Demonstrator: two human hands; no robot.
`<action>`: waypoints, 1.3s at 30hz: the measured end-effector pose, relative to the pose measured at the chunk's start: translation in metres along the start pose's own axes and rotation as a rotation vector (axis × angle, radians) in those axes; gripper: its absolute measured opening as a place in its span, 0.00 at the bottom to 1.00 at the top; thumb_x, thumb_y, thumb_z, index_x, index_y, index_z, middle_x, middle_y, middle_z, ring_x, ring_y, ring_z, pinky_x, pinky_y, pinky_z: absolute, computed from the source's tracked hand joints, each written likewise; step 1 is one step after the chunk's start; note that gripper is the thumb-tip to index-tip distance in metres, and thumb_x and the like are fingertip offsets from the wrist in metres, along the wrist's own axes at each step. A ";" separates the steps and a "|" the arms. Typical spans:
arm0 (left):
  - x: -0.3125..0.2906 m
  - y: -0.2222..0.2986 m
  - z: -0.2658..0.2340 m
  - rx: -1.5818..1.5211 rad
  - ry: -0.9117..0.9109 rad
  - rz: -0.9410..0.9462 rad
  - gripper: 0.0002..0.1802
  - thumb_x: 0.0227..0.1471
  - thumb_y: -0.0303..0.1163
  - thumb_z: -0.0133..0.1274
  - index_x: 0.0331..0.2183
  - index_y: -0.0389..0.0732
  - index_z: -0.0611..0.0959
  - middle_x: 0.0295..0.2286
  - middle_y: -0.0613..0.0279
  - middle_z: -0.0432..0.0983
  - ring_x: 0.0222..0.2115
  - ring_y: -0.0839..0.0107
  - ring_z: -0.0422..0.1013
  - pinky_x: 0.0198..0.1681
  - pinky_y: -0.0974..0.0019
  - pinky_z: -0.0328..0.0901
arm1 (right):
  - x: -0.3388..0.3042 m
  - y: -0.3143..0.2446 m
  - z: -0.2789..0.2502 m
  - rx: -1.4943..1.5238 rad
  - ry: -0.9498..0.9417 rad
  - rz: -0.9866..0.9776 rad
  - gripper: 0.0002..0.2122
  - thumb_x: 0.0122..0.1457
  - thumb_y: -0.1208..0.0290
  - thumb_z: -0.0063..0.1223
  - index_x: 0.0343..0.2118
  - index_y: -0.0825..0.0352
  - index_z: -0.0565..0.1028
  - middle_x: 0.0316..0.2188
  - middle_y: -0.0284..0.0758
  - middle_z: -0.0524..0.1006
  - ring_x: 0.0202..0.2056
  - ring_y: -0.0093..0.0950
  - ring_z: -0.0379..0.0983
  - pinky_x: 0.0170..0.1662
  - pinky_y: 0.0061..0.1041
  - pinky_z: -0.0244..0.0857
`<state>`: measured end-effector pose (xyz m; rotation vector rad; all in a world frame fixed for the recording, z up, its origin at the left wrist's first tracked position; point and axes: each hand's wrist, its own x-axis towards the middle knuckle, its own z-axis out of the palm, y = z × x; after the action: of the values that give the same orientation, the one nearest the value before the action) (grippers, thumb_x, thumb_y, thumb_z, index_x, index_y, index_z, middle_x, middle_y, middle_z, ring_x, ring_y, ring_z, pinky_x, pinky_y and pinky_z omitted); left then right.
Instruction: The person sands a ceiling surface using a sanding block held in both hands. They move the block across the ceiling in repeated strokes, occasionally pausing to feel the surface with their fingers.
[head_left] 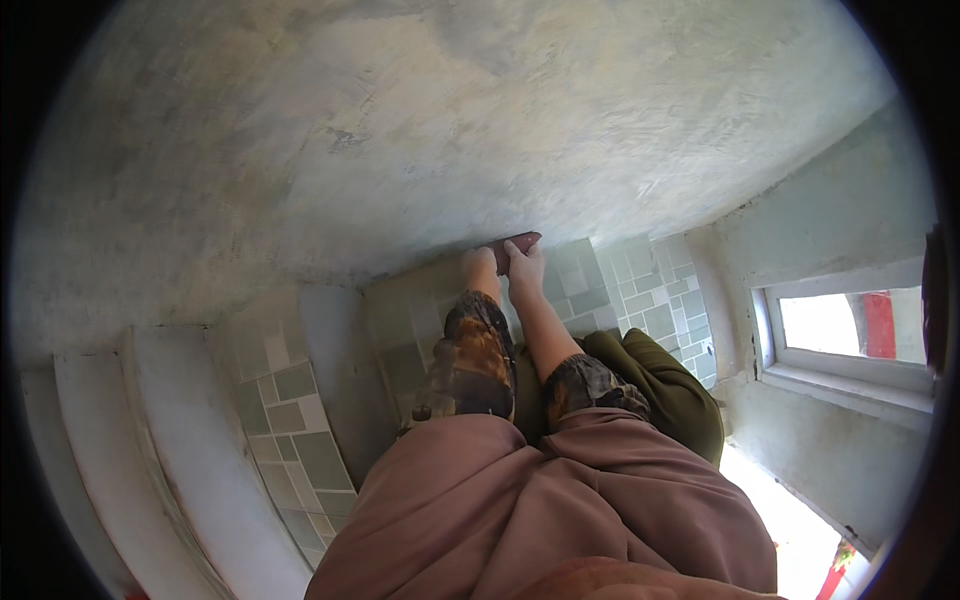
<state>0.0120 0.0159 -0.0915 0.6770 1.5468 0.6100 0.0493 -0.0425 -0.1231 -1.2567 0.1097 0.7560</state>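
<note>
Towards one o'clock from the middle, against the plastered wall (420, 130), the right hand (526, 266) is closed round a flat reddish-brown piece (525, 240), thumb across its face. The left hand (479, 266) meets its nine-o'clock end; how closed, I can't tell. Any marking is too small to read.

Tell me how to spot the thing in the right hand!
Find the big blotchy surface. Near its lower edge, the right hand grips a piece, the left hand close by. It's dark reddish-brown, while the surface and tiles around are pale.
</note>
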 end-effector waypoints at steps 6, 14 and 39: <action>0.021 -0.015 -0.012 -0.013 -0.078 0.058 0.11 0.55 0.24 0.53 0.41 0.33 0.77 0.38 0.52 0.74 0.40 0.58 0.74 0.36 0.55 0.72 | 0.000 0.000 0.000 0.031 -0.030 -0.032 0.11 0.58 0.78 0.56 0.43 0.71 0.72 0.37 0.37 0.78 0.35 0.28 0.76 0.36 0.26 0.72; 0.024 -0.017 -0.002 0.191 -0.034 0.123 0.13 0.53 0.23 0.50 0.42 0.29 0.77 0.39 0.51 0.75 0.38 0.59 0.73 0.35 0.58 0.70 | 0.006 -0.001 0.003 -0.039 0.062 -0.063 0.10 0.57 0.77 0.57 0.41 0.71 0.73 0.35 0.38 0.79 0.35 0.28 0.76 0.38 0.26 0.71; -0.030 -0.001 0.031 0.039 -0.135 -0.054 0.15 0.56 0.24 0.46 0.45 0.31 0.78 0.42 0.54 0.75 0.41 0.62 0.73 0.38 0.60 0.72 | 0.027 -0.002 -0.016 -0.180 0.231 -0.181 0.18 0.57 0.75 0.54 0.49 0.75 0.69 0.43 0.45 0.75 0.45 0.37 0.72 0.48 0.33 0.65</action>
<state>0.0440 -0.0069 -0.0743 0.6904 1.4492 0.4851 0.0761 -0.0445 -0.1394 -1.5021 0.1157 0.4706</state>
